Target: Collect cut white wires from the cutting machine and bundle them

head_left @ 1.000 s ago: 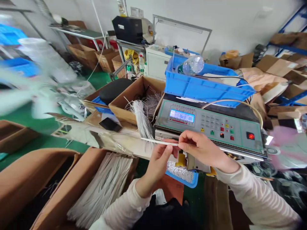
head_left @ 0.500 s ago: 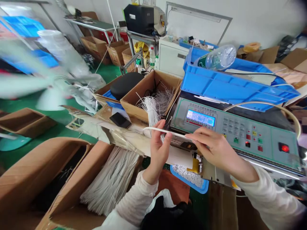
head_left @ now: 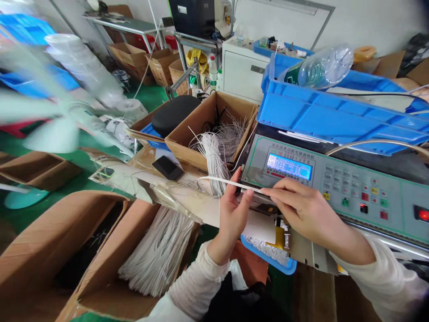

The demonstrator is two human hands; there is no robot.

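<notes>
A thin, flat white strip (head_left: 217,180) stretches between my hands above the front edge of the machine, its free end curving off to the left. My right hand (head_left: 304,208) pinches its right end between thumb and fingertips. Close beside it, my left hand (head_left: 234,223) has thumb and fingers about the strip, the thumb tip near the right hand's fingers. Just behind the left hand, a tied bundle of white wires (head_left: 216,158) hangs over the edge of a cardboard box (head_left: 187,154). The machine's control panel (head_left: 335,179) has a lit blue screen and several buttons.
Left of the bundle lies a black phone (head_left: 167,167). A blue crate (head_left: 335,120) carrying a plastic bottle (head_left: 321,67) rests on the machine. Below are a blue tray of small pieces (head_left: 288,268) and a carton with long white wires (head_left: 161,255). A fan (head_left: 53,112) spins at left.
My left hand has shifted right along the strip, closer to my right hand, which keeps its pinch. The whole view has also moved slightly.
</notes>
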